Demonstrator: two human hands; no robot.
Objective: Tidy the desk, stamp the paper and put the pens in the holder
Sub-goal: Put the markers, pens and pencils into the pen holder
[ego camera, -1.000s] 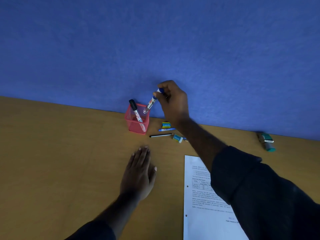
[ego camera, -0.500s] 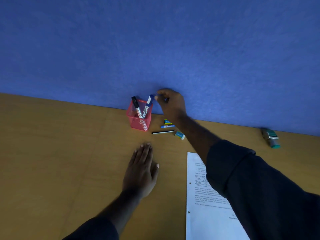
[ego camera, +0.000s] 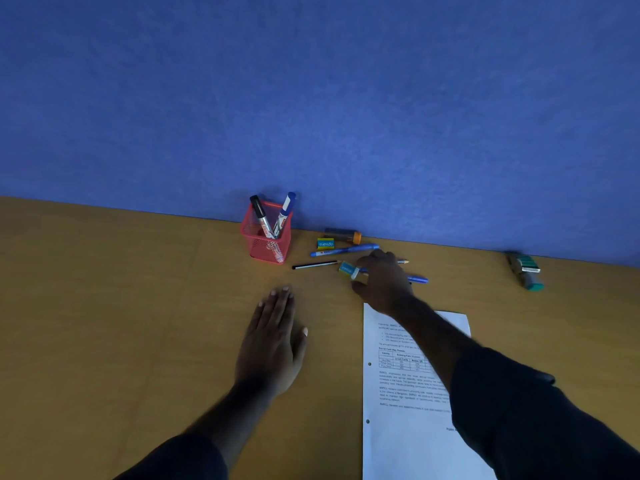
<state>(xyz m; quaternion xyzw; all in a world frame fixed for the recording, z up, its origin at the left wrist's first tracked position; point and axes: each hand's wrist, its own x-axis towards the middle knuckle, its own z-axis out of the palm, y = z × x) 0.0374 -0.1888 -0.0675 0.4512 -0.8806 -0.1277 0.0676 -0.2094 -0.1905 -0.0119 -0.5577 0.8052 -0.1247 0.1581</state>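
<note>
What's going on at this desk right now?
A person is tidying pens into a red mesh holder, which already has two markers standing in it. Their right hand is down over a blue pen lying on the desk, while the left hand rests flat. The printed paper waits nearby.

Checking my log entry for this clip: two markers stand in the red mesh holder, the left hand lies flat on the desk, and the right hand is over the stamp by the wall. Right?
Not quite. In the head view the right hand is over the loose pens, not the stamp, which lies untouched far right. Two markers in the red mesh holder and the flat left hand are correct.
</note>
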